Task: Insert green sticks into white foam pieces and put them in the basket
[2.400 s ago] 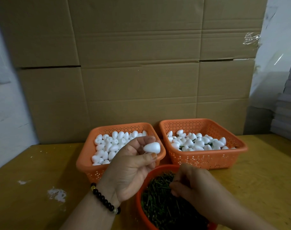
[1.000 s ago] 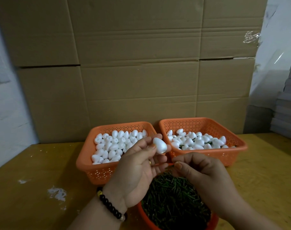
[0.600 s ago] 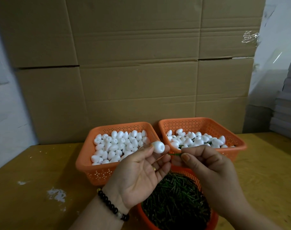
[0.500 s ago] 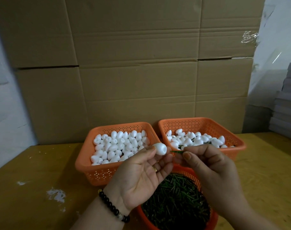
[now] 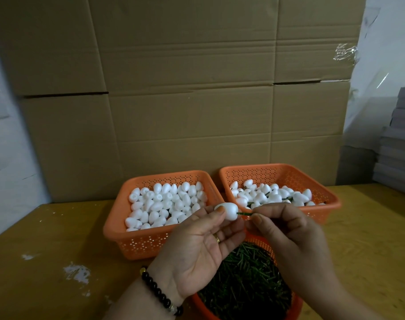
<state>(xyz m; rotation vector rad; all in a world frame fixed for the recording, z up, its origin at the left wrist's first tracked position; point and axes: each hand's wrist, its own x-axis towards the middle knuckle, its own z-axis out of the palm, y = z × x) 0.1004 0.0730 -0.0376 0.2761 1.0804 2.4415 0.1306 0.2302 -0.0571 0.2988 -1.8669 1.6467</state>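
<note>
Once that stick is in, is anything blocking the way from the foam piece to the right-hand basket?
Nothing visible. The foam piece is held just in front of the right basket, whose top is open; only the right hand pinching the stick lies alongside.

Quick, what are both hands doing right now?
Left hand: pinches a white foam piece.
Right hand: pinches a green stick at the foam piece's end.

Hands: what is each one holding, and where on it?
The left hand pinches a white foam piece by its sides. The right hand pinches a green stick near its outer end.
</note>
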